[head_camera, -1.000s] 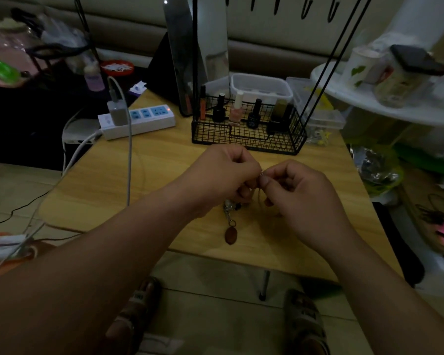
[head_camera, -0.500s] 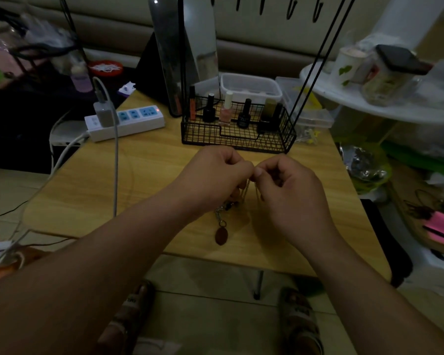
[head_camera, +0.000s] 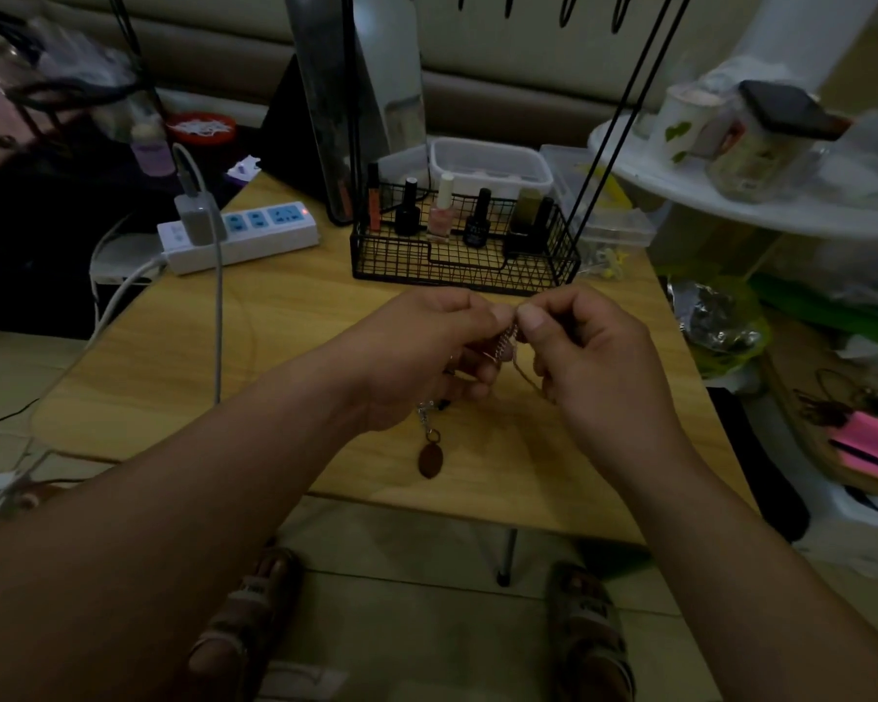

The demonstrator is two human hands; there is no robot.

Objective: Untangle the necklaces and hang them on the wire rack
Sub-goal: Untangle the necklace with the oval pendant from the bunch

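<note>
Left hand (head_camera: 416, 347) and right hand (head_camera: 594, 357) meet knuckles-up, each grip pinching the necklaces (head_camera: 508, 342); a pendant (head_camera: 430, 461) dangles at six o'clock.

One head-worn wide-angle camera looks forward and down from close above the wooden table (head_camera: 285, 347), facing the wire rack (head_camera: 427, 263).

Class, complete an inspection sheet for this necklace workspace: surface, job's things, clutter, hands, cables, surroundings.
Surface: wooden table, dimly lit.
Job's things: tangled necklaces between both hands, brown oval pendant below them; wire rack behind, visible hooks bare.
Clutter: nail polish bottles in the rack's basket; clear plastic boxes behind.
Hands: left hand and right hand both pinch the necklaces.
Cables: power strip with charger; grey cable crosses the table.
Surroundings: white shelf with mug at right; tiled floor.
</note>
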